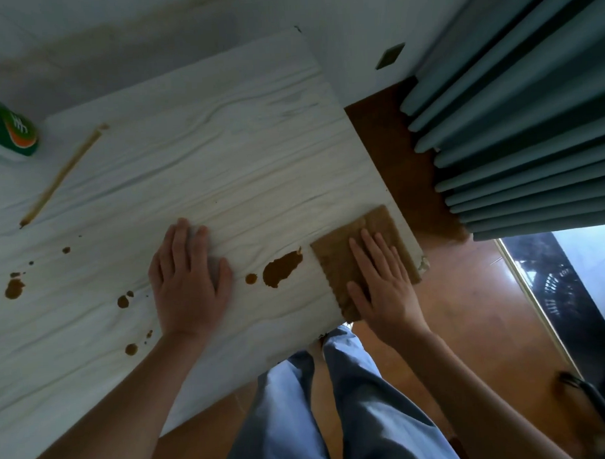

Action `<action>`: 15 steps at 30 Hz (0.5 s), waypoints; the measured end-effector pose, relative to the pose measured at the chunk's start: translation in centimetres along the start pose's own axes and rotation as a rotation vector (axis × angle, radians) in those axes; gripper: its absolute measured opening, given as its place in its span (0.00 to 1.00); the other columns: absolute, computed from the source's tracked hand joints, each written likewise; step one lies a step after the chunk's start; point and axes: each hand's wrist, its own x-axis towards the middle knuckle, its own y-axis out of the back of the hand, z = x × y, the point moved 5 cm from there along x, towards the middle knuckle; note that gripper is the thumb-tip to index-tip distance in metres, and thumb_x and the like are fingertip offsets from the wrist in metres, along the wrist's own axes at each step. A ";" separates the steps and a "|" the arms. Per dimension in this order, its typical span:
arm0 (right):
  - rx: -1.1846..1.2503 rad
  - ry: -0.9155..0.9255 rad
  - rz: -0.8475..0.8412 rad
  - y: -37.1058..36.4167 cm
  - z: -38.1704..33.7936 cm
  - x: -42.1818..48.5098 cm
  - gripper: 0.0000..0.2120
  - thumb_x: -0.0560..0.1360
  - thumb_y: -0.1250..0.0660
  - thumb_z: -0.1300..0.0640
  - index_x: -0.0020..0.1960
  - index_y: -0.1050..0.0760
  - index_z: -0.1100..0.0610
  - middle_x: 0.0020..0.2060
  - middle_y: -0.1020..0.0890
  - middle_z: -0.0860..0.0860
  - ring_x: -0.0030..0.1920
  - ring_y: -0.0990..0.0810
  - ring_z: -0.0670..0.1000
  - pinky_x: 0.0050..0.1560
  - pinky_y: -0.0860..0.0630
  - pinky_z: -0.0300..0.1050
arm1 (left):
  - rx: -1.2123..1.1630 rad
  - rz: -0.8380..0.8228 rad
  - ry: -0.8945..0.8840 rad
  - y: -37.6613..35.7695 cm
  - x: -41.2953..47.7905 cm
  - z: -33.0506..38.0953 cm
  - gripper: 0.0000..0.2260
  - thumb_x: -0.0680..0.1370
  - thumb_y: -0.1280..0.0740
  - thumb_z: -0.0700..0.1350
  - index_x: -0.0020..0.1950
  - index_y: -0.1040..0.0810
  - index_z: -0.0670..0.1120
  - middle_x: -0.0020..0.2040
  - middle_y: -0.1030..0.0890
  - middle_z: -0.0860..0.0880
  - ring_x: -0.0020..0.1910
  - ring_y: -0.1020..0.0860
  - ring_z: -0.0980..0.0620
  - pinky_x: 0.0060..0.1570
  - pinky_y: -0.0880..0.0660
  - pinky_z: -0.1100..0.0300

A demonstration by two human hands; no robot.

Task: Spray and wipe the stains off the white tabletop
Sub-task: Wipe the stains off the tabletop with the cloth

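The white wood-grain tabletop [223,156] carries brown stains: a large blot [282,268] near its right end, several small spots [15,288] to the left, and a long thin streak [62,174] at the upper left. A brown cloth [336,259] lies flat at the table's right corner. My right hand [382,285] presses on the cloth with straight fingers. Left of the large blot, my left hand [188,278] rests flat on the bare tabletop.
A green and white container [6,131] stands at the table's far left edge. Grey-blue curtains [516,118] hang at the right above an orange-brown floor [475,309]. My legs in blue trousers [335,410] stand against the near table edge.
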 end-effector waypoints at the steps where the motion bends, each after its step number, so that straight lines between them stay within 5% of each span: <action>1: 0.009 -0.009 0.011 0.4 0.8 0.3 0.32 0.83 0.48 0.40 0.83 0.55 0.48 0.82 0.56 0.47 0.82 0.61 0.48 0.81 0.59 0.52 | 0.002 -0.003 -0.002 0.0 0.0 0.0 0.27 0.81 0.42 0.54 0.77 0.31 0.42 0.79 0.34 0.38 0.79 0.37 0.38 0.74 0.39 0.40; 11: 0.040 -0.249 0.169 3.6 0.5 13.0 0.32 0.84 0.52 0.43 0.83 0.57 0.54 0.83 0.53 0.54 0.82 0.57 0.55 0.81 0.59 0.56 | 0.025 -0.004 -0.008 -0.2 -0.1 0.0 0.28 0.81 0.43 0.56 0.77 0.32 0.42 0.79 0.34 0.38 0.79 0.37 0.37 0.74 0.40 0.40; 15: 0.052 -0.159 0.115 1.8 -1.5 9.8 0.33 0.84 0.52 0.41 0.83 0.59 0.52 0.82 0.58 0.53 0.82 0.62 0.54 0.80 0.64 0.54 | 0.007 -0.011 0.007 -0.1 -0.1 0.1 0.28 0.81 0.43 0.55 0.77 0.32 0.42 0.80 0.35 0.38 0.80 0.38 0.38 0.75 0.40 0.40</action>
